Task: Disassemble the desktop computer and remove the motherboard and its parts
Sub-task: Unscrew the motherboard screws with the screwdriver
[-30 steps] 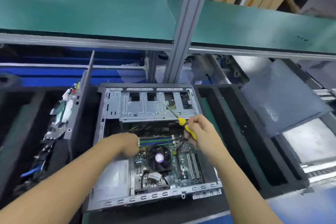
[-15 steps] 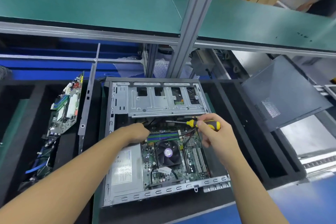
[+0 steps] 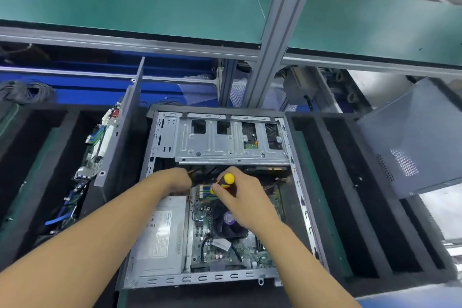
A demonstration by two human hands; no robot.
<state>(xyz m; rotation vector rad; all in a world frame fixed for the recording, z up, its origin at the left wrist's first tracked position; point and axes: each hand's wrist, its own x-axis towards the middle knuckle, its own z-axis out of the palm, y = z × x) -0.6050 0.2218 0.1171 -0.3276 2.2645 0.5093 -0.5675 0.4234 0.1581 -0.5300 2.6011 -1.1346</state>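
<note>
An open desktop case (image 3: pixel 300 207) lies flat in front of me. Inside it the green motherboard (image 3: pixel 250 252) carries a black CPU fan (image 3: pixel 225 227) and memory sticks (image 3: pixel 205 191). My right hand (image 3: pixel 246 197) grips a yellow-and-black screwdriver (image 3: pixel 226 180) upright over the memory area; its tip is hidden. My left hand (image 3: pixel 175 181) reaches down beside the memory sticks at the far edge of the silver power supply (image 3: pixel 160 240); its fingers are hidden below the drive cage (image 3: pixel 225 145).
A removed circuit board (image 3: pixel 97 147) leans in the black foam tray (image 3: pixel 50 157) to the left, next to a grey metal panel (image 3: pixel 122 127). Another grey case cover (image 3: pixel 420 137) rests at right. A green shelf (image 3: pixel 125 2) and its post (image 3: pixel 272 32) overhang the far side.
My right hand swung the screwdriver from lying sideways to standing upright and moved it left over the memory sticks. My left hand stayed in the case. The view came closer.
</note>
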